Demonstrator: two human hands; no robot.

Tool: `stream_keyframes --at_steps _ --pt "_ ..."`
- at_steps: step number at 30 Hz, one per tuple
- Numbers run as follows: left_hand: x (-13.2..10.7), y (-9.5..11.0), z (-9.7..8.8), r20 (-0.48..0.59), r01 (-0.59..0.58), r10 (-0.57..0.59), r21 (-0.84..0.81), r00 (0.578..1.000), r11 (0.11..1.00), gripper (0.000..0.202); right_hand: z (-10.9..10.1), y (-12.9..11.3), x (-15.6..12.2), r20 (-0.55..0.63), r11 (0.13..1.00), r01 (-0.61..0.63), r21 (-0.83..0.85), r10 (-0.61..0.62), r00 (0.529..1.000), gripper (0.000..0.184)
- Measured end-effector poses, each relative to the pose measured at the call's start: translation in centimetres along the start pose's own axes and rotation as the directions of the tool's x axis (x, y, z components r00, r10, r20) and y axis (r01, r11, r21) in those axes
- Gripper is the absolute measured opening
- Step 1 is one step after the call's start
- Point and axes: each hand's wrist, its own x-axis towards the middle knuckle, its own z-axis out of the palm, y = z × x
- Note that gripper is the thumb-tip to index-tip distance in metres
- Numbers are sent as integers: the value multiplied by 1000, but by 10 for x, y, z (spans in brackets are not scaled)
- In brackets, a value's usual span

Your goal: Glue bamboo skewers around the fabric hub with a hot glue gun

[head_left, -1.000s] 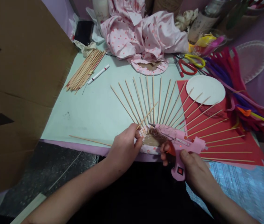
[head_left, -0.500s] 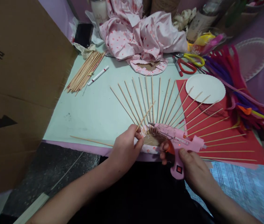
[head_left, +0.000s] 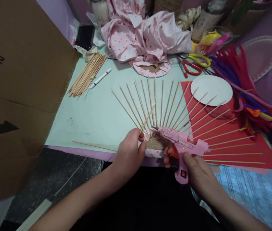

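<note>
Between the fingertips of my left hand (head_left: 131, 149) is a thin wooden stick (head_left: 148, 116), tilted up to the right over the others. My right hand (head_left: 194, 166) grips a pink hot glue gun (head_left: 181, 144) by its handle, a finger at the orange trigger. The gun's nozzle points left, close to the stick in my left hand. Under both lies a cardboard disc (head_left: 155, 143) edged with floral cloth. Several wooden sticks (head_left: 162, 102) fan out from its rim, to the back and to the right. The gun hides part of the disc.
A bundle of sticks (head_left: 87, 75) and a marker (head_left: 100, 79) lie at back left. Floral fabric (head_left: 147, 35) is heaped behind. Scissors (head_left: 192, 67), a white paper plate (head_left: 211, 90), red sheets (head_left: 243, 147) and fuzzy pipe cleaners (head_left: 239, 73) are at right. A cardboard box (head_left: 25, 96) stands left.
Almost nothing differs. The whole view has shifted slightly, and both hands keep their hold on the stick and the glue gun.
</note>
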Motion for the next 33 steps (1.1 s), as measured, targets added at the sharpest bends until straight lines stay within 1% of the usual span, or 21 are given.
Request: stream_keyframes --at_steps 2,5,8,10,13,16,18,20,22,25,29,33 --pt "1 -2 0 -3 -14 14 -6 1000 1000 13 -1 0 0 2 1000 -1 11 1 1000 43" --pt "1 -7 -1 -1 -67 67 -29 998 997 14 -1 1 0 18 999 10 46 -10 1000 41" --pt "-1 -10 -5 17 -99 100 -58 995 993 9 0 1 1 30 999 9 53 -11 999 40" --pt "-4 -9 -10 43 -95 99 -77 994 992 12 0 2 2 28 999 11 52 -12 1000 40" --pt "-9 -4 -17 107 -42 49 -66 993 997 29 1 3 3 16 999 16 43 -16 1000 41" --pt "-18 1 -18 170 8 -7 -6 986 1000 53 0 2 2 12 1000 13 11 -13 1000 43" --pt "-24 2 -14 188 -13 7 33 982 999 68 0 2 2 6 1000 7 -5 -7 1000 44" --pt "-29 0 -8 197 -49 32 83 980 995 77 1 1 2 -3 1000 -1 -6 1 1000 44" --pt "-32 -3 -2 195 -67 39 137 980 988 77 1 0 2 -9 1000 -6 -7 6 1000 44" --pt "-31 -4 3 182 -40 7 179 983 983 69 2 -1 1 -16 1000 1 -23 -1 1000 45" --pt "-28 -3 1 191 10 -48 192 980 981 64 1 1 0 -18 1000 14 -4 -14 1000 42" --pt "-26 -2 -2 197 16 -55 194 979 981 67 1 1 -1 -14 1000 9 9 -9 1000 40"
